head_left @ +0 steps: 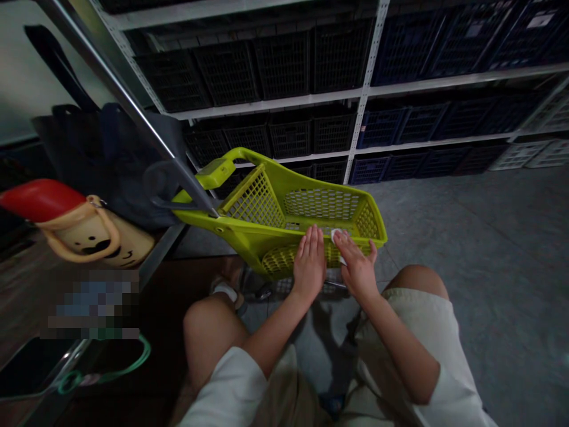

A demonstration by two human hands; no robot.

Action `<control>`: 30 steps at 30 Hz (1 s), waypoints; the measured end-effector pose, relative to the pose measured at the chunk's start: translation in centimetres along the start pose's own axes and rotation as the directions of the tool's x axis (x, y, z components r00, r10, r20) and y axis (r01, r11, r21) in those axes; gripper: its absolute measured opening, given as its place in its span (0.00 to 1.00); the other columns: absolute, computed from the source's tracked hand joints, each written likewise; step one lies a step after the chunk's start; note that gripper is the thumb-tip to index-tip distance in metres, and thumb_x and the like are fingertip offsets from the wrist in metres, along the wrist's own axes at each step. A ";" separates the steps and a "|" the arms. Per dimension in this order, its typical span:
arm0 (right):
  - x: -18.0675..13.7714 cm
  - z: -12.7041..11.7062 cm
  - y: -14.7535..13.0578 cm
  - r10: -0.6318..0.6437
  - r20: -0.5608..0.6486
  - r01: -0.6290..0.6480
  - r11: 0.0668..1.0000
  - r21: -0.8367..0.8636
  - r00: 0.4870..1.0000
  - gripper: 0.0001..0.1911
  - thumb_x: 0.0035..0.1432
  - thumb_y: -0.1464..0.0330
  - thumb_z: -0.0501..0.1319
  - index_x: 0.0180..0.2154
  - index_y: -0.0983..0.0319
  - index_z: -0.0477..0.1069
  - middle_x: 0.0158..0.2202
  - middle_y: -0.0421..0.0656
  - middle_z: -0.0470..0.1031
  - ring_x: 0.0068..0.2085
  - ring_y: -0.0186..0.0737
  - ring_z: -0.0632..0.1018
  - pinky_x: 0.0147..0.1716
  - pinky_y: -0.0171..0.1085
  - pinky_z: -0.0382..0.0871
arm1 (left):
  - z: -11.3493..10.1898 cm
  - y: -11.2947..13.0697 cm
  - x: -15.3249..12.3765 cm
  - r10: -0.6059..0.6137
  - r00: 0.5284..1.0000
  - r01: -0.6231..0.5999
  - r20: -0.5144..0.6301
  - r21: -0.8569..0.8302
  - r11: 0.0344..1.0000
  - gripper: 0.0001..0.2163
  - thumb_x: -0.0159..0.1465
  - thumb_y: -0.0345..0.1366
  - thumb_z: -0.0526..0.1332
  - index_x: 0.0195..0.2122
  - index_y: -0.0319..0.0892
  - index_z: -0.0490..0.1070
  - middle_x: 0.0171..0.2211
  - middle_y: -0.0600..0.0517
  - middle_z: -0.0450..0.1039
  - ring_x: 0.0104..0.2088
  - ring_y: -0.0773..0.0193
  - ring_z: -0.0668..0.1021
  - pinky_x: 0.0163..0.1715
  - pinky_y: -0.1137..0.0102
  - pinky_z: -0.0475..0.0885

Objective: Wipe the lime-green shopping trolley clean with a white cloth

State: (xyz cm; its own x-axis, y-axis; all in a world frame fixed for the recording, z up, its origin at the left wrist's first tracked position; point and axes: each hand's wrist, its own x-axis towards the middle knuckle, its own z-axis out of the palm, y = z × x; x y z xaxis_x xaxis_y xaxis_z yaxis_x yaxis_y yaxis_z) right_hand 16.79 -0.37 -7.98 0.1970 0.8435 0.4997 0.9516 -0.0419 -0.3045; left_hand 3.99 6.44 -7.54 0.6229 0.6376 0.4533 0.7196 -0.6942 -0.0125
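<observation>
Nearest the camera in the head view, at the bottom of the frame, is a pale sleeve. In the centre stands a yellow-green basket cart, close before the knees, probably so both hands can reach its near side. The left hand lies flat there, fingers straight and together, perhaps for steadying. The right hand, fingers slightly spread, presses a white cloth; whether its thumb closes, I cannot tell.

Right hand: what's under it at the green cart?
Under the right hand, white material shows along the hand's inner edge, at the near side of the green cart. The hand covers the rest, so the material's full shape can't be seen.
</observation>
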 end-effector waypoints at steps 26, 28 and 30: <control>-2.4 -0.9 6.9 0.123 -0.123 -0.127 0.992 -0.026 0.985 0.42 0.52 0.79 0.49 0.68 0.51 0.56 0.65 0.45 0.69 0.66 0.45 0.67 0.67 0.60 0.38 | 0.0 0.1 0.1 0.004 1.000 -0.004 -0.021 -0.028 1.000 0.30 0.66 0.26 0.49 0.70 0.26 0.45 0.72 0.36 0.48 0.72 0.53 0.51 0.70 0.58 0.55; -3.1 -0.9 8.5 0.215 -0.178 -0.223 0.974 -0.030 0.960 0.39 0.53 0.78 0.49 0.66 0.51 0.59 0.63 0.45 0.70 0.66 0.46 0.68 0.66 0.61 0.41 | 0.0 0.2 0.1 0.001 1.000 -0.002 -0.024 -0.036 0.999 0.31 0.66 0.26 0.50 0.70 0.27 0.44 0.72 0.35 0.49 0.72 0.52 0.51 0.70 0.57 0.56; -2.9 -0.6 7.9 0.292 -0.220 -0.304 0.953 -0.023 0.931 0.36 0.55 0.77 0.48 0.65 0.53 0.62 0.63 0.47 0.71 0.65 0.47 0.69 0.65 0.62 0.41 | 0.1 0.2 0.1 -0.004 0.999 0.002 -0.034 -0.046 0.999 0.32 0.66 0.26 0.50 0.71 0.28 0.43 0.72 0.35 0.49 0.72 0.52 0.51 0.69 0.56 0.56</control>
State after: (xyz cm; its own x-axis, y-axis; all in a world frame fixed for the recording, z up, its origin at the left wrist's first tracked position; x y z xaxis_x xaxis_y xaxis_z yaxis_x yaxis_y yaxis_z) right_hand 23.88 -3.46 -11.33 0.5127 0.6553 0.5547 0.8519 -0.3081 -0.4235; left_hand 4.26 6.37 -7.62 0.6094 0.6281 0.4838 0.7061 -0.7076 0.0292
